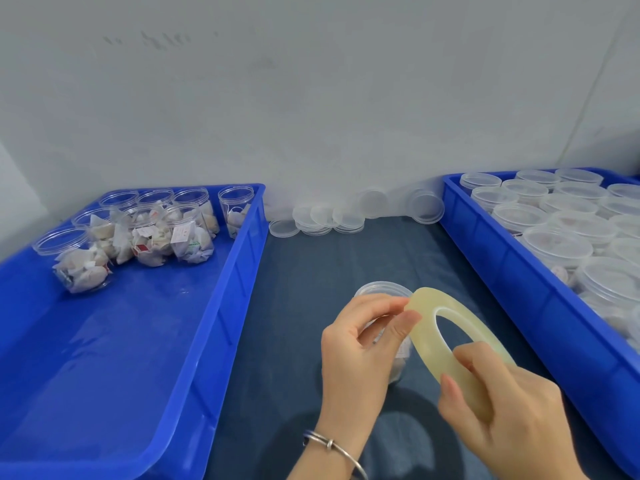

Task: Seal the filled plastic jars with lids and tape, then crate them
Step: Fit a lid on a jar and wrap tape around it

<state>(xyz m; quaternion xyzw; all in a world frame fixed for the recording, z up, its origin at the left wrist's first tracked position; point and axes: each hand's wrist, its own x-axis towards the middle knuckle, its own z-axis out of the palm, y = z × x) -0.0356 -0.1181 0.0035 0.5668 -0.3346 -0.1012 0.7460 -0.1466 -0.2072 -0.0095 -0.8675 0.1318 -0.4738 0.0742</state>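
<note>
I hold the tape roll [460, 344] up in the lower centre of the frame, tilted on edge over the dark mat [311, 271]. My right hand [502, 410] grips its near side, thumb across one face and fingers curled behind, so the ring stays steady while the other hand works. My left hand [360, 341] pinches at the far upper rim of the roll with thumb and forefinger, most likely feeling for the loose end of the tape; whether I have the end lifted I cannot tell, as the film is clear.

Just behind my left hand stands the lidded jar [384, 296], upright on the mat and partly hidden by my fingers. It sits close so the tape can go straight round its lid seam once the end is free.

At left, the blue crate [242, 265] holds the open filled jars [152, 230] bunched in its far corner, waiting for lids. The spare lids [325, 220] lie in a loose pile against the wall at upper centre, within reach of both sides. At right, the second blue crate [485, 237] is packed with sealed jars [554, 220], lids up, so I judge this is where the present jar goes after taping.

The step in hand is starting the tape; wrapping and crating are not yet done.
</note>
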